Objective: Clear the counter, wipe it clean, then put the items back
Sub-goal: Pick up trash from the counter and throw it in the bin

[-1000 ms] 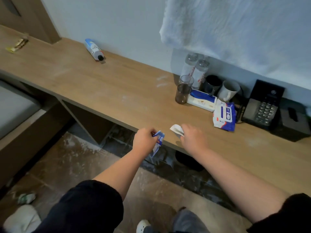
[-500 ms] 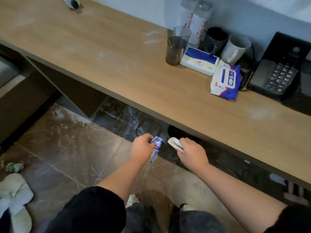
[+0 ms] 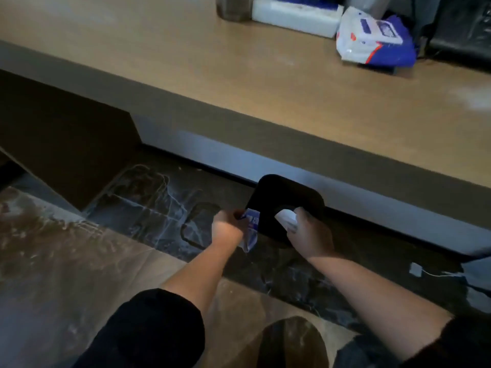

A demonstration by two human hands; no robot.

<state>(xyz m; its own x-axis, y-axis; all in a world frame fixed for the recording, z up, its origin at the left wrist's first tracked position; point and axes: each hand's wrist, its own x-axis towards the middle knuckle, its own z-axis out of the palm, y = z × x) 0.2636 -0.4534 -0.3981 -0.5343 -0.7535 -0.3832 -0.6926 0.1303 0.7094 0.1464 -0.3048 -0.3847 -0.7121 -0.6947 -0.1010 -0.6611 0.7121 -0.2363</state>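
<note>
My left hand (image 3: 228, 226) pinches a small blue and white wrapper (image 3: 252, 229) down below the wooden counter (image 3: 212, 65). My right hand (image 3: 309, 236) holds a small white piece (image 3: 286, 218) of paper or plastic. Both hands are at the rim of a black bin (image 3: 288, 197) that stands on the floor under the counter's front edge. The wrapper hangs beside the bin's left side, and the white piece is over its opening.
At the counter's back right lie a blue and white wipes pack (image 3: 374, 38), a white box (image 3: 295, 15) and the base of a dark glass (image 3: 231, 9). A black phone (image 3: 462, 27) sits at the far right. White dust smears the counter and the dark floor (image 3: 148, 203).
Both hands have dropped from the counter's front edge down to the black bin, still holding the wrapper and the white piece. The view has tilted down and closer.
</note>
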